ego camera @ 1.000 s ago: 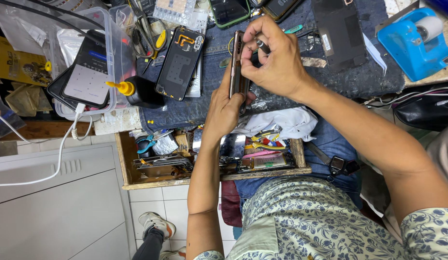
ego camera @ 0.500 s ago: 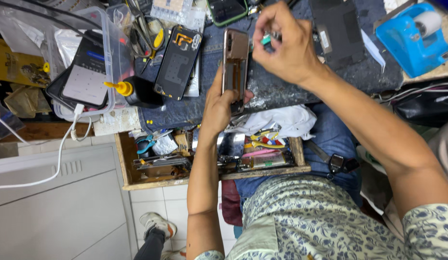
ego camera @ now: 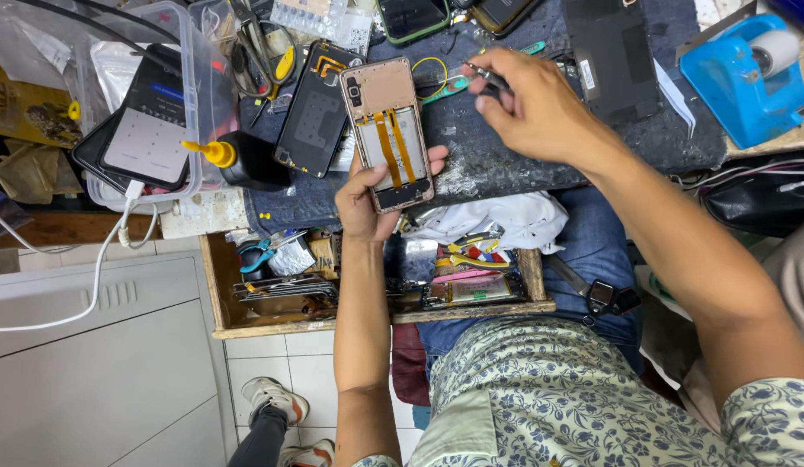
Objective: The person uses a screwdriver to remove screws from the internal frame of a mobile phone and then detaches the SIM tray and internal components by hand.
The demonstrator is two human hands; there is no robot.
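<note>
The opened phone [ego camera: 387, 131] has turned flat, showing orange strips inside. The left hand [ego camera: 371, 203] holds it tight; the right hand [ego camera: 531, 108] pinches a small tool [ego camera: 486, 76].

The scene is bright and evenly lit, with soft, short shadows under the tools on the surface [ego camera: 540, 164]. Glare streaks the clear plastic box [ego camera: 187, 95] on the left and the glossy white cabinet [ego camera: 99, 380] below it. The right hand [ego camera: 531, 108] is slightly motion-blurred at the fingertips; the opened phone [ego camera: 389, 134] is sharp. Straight lines bow a little toward the frame edges.
</note>
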